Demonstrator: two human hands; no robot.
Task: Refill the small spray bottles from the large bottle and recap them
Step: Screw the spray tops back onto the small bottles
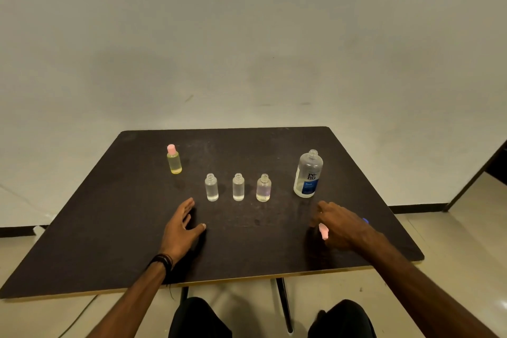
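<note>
A: Large bottle (307, 174) first: it stands uncapped at the right of the dark table (109, 228), neck open, liquid sitting low in it.

B: And the small ones?

A: Three small spray bottles (238, 187) stand in a row just left of the large bottle, all uncapped and holding clear liquid. A fourth, the yellow bottle (174, 160), already wears its pink cap and stands well apart, further left and back.

B: Hands?

A: The left hand (181, 228) lies released, fingers straight, flat on the table in front of the row's left end. The right hand (338, 223) is in front of the large bottle, over a pink cap (323, 231); whether it pinches the cap I cannot tell. Something blue (365, 221) peeks out behind it.

B: So capping comes next?

A: I'd judge so, if the levels are enough. Steady each small bottle low with the left hand, set the cap square on the threads, then turn; these light bottles would tip easily.
</note>
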